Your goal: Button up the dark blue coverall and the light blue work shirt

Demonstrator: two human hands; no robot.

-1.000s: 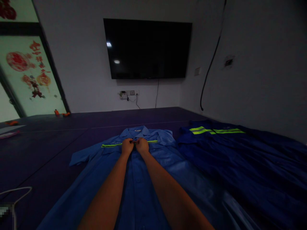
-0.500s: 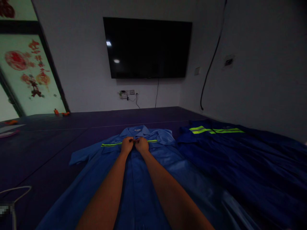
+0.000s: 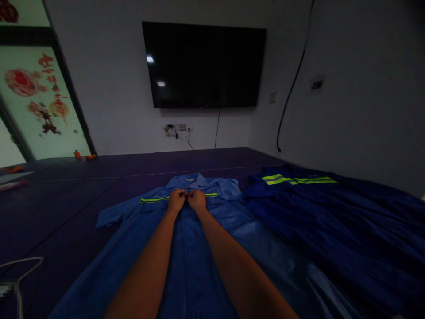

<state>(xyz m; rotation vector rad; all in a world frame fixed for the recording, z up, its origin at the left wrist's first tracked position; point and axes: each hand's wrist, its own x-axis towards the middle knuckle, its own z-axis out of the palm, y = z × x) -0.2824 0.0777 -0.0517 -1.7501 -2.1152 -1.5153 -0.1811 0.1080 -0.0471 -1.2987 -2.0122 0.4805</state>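
Note:
A light blue short-sleeved work shirt point(image 3: 181, 261) lies spread out face up, its collar at the far end and a yellow-green stripe across the chest. Both my hands meet at the front placket, on the stripe just below the collar. My left hand point(image 3: 176, 201) is closed with its fingertips pinching the shirt's front. Close beside it, nearly touching, my right hand point(image 3: 197, 200) pinches the same spot. Whatever lies between the fingertips, perhaps a button, is too small and dark to make out. Lower buttons show along the placket between my forearms.
To the right lies a dark blue garment point(image 3: 318, 221) with yellow-green and grey stripes. Both garments rest on a dark purple surface point(image 3: 66, 199). A white cable point(image 3: 33, 259) loops at the left edge. Small orange objects point(image 3: 84, 156) sit near the door. A television point(image 3: 206, 66) hangs ahead.
My fingers have shifted very slightly at the placket, the right fingertips turning a little. Both hands stay in the same place, and the garments lie as before.

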